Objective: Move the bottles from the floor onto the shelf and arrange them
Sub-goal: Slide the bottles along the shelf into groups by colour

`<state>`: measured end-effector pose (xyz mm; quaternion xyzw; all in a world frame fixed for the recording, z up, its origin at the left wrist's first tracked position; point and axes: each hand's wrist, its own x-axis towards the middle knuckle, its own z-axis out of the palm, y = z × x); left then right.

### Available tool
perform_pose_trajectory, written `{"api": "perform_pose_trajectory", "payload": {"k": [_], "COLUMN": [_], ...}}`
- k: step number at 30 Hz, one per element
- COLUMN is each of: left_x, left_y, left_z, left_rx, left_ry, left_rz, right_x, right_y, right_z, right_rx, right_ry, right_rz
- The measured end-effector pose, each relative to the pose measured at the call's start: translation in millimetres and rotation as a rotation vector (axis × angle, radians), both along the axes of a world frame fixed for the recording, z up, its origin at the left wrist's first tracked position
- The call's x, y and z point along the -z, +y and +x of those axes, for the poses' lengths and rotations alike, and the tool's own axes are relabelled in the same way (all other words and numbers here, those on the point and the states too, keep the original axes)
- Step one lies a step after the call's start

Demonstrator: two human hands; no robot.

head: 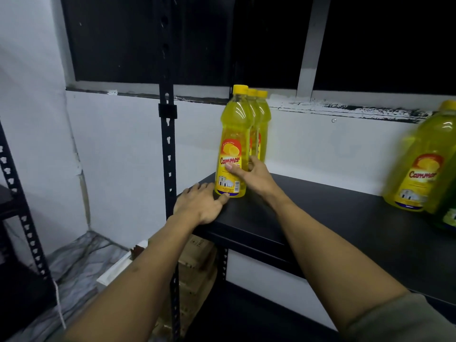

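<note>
Three yellow bottles with yellow caps stand in a row at the left end of the black shelf (pixel 308 218). My right hand (pixel 249 175) grips the front yellow bottle (pixel 233 134) around its lower label. The other two yellow bottles (pixel 262 124) stand close behind it, mostly hidden. My left hand (pixel 202 203) rests flat on the shelf corner, its fingertips touching the front bottle's base. Another yellow bottle (pixel 419 161) stands at the shelf's right end, with a green bottle (pixel 447 215) partly cut off by the frame edge.
A black slotted upright post (pixel 169 149) stands just left of the shelf corner. A white wall and dark window lie behind. Cardboard boxes (pixel 195 265) sit under the shelf on a marbled floor. Another black rack (pixel 14 193) is at the far left.
</note>
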<state>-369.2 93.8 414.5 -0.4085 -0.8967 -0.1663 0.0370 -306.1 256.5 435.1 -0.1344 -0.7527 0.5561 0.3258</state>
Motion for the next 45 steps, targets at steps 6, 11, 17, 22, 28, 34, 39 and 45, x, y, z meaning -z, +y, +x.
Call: {"api": "perform_pose_trajectory", "payload": {"k": [6,11,17,22,28,34,39,45], "left_x": [5.2,5.9,5.9,6.0,4.4,-5.8,-13.3,-16.1], "left_y": [6.3,8.3,9.7,11.7,10.7,11.1,25.8,85.7], "left_z": [-9.9,-13.0,-15.2,-13.8,-12.3,7.5,88.0,189.5], "left_rx": [0.021,0.017,0.006,0.015,0.005,-0.134,-0.119,0.227], "left_ry": [0.009,-0.002,-0.007,-0.001,0.004,0.079,0.21,-0.08], "left_rz": [-0.06,-0.1,-0.118,-0.128,-0.085,-0.086,0.085,0.075], "right_x": [3.5,6.6,8.6,8.6,15.6,23.3,15.5,14.8], "right_y": [4.0,5.9,9.3,5.7,-0.9,7.5,22.1,62.3], "right_z": [-1.8,-3.6,-4.8,1.1,5.1,48.6,139.5,279.8], "right_rx": [-0.007,0.003,0.025,0.066,0.102,0.288,0.321,0.488], "right_ry": [0.041,0.059,0.074,0.086,-0.033,-0.486,-0.783,-0.862], "right_rz": [-0.059,-0.064,-0.022,0.03,0.051,0.528,0.728,0.721]}}
